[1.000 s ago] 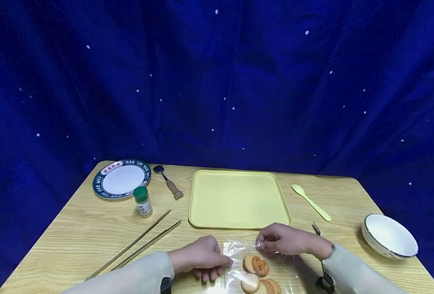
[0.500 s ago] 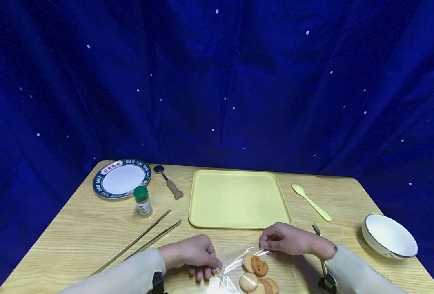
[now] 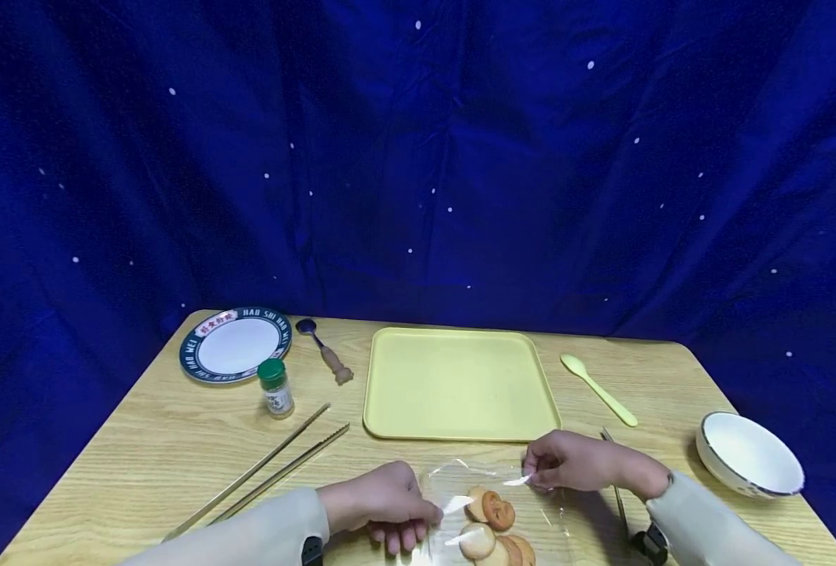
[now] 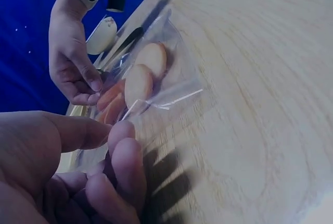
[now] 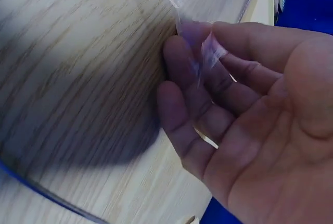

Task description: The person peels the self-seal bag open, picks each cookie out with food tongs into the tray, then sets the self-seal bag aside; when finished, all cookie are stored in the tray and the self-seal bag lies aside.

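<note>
A clear plastic bag [image 3: 460,476] lies on the table in front of the yellow tray, with several round cookies [image 3: 477,541] inside it; one has a face-like pattern. My left hand [image 3: 389,503] pinches the bag's left edge between thumb and index finger, its other fingers loosely curled below. In the left wrist view, the bag and cookies [image 4: 139,84] lie just past the left fingertips. My right hand [image 3: 575,464] pinches the bag's far right corner, near the tray's front edge. A clear fold of plastic [image 5: 210,52] shows between thumb and fingers in the right wrist view.
The yellow tray [image 3: 460,384] lies behind the bag. To the left are metal tongs [image 3: 276,472], a green-capped shaker [image 3: 276,389], a plate [image 3: 236,346] and a spoon [image 3: 325,351]. A yellow spoon [image 3: 599,390], a fork [image 3: 619,495] and a white bowl [image 3: 750,454] stand right.
My right hand has moved right with the bag's corner. My left hand went slightly left, then back right, still pinching the bag, whose top edge now looks spread wider.
</note>
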`<action>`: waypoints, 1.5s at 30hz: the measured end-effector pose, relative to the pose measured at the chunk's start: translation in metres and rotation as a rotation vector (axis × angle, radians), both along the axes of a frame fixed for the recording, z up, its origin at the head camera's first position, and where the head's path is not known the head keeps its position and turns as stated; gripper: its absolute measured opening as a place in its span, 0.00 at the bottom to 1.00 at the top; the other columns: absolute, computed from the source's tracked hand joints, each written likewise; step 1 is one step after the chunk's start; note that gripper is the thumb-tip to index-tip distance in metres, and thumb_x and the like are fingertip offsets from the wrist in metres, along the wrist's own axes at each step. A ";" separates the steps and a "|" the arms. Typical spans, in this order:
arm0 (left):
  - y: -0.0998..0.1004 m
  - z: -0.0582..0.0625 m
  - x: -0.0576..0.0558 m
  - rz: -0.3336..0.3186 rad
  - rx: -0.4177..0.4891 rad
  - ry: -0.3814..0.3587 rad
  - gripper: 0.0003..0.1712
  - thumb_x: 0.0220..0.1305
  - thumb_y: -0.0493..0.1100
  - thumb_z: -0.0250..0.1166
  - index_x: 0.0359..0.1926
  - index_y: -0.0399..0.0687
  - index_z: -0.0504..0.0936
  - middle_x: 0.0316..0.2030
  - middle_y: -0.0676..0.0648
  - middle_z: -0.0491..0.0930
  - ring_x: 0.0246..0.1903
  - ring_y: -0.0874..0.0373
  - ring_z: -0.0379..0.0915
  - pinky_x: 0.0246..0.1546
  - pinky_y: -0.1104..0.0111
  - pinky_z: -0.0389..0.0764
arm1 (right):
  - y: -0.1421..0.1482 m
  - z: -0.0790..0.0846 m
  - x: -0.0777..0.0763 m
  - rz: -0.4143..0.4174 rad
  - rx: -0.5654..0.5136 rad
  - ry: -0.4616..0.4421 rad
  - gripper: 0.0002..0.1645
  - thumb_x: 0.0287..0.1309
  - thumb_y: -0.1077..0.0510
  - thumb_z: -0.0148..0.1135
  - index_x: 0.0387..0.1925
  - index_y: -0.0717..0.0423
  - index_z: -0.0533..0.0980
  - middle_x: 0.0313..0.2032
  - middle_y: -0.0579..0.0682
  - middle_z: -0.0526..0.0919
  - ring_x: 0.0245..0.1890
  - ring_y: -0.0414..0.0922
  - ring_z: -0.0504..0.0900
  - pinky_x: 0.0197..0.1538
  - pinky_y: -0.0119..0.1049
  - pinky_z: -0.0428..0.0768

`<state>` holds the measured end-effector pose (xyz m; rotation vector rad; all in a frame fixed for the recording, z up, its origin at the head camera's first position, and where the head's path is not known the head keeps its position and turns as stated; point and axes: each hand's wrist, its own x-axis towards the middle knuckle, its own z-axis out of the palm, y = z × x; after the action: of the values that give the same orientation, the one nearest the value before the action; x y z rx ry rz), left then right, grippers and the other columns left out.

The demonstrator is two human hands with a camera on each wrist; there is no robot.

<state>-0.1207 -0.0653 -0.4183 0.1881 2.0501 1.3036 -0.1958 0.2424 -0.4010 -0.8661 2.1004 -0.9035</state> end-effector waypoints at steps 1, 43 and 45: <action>-0.001 0.000 0.000 -0.004 0.011 -0.010 0.21 0.59 0.43 0.65 0.10 0.45 0.77 0.06 0.55 0.72 0.04 0.69 0.63 0.05 0.78 0.57 | 0.001 -0.001 0.000 0.009 -0.002 0.012 0.08 0.66 0.61 0.56 0.35 0.65 0.76 0.27 0.54 0.80 0.25 0.31 0.73 0.28 0.27 0.73; -0.019 -0.005 0.006 -0.099 0.039 -0.092 0.25 0.64 0.52 0.63 0.19 0.36 0.82 0.08 0.56 0.74 0.05 0.70 0.61 0.06 0.79 0.60 | 0.015 -0.007 0.003 -0.137 -0.031 0.099 0.11 0.64 0.59 0.59 0.38 0.66 0.72 0.26 0.49 0.80 0.24 0.31 0.75 0.28 0.29 0.76; -0.017 -0.004 0.006 -0.090 0.036 -0.098 0.23 0.62 0.51 0.64 0.17 0.39 0.82 0.08 0.56 0.73 0.05 0.70 0.61 0.06 0.79 0.60 | 0.016 -0.005 0.005 -0.174 -0.057 0.005 0.13 0.64 0.61 0.59 0.40 0.69 0.70 0.26 0.50 0.80 0.25 0.34 0.79 0.28 0.31 0.79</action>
<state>-0.1145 -0.0818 -0.4226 0.2258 1.9155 1.2700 -0.1908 0.2586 -0.4059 -0.7223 2.1899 -1.0561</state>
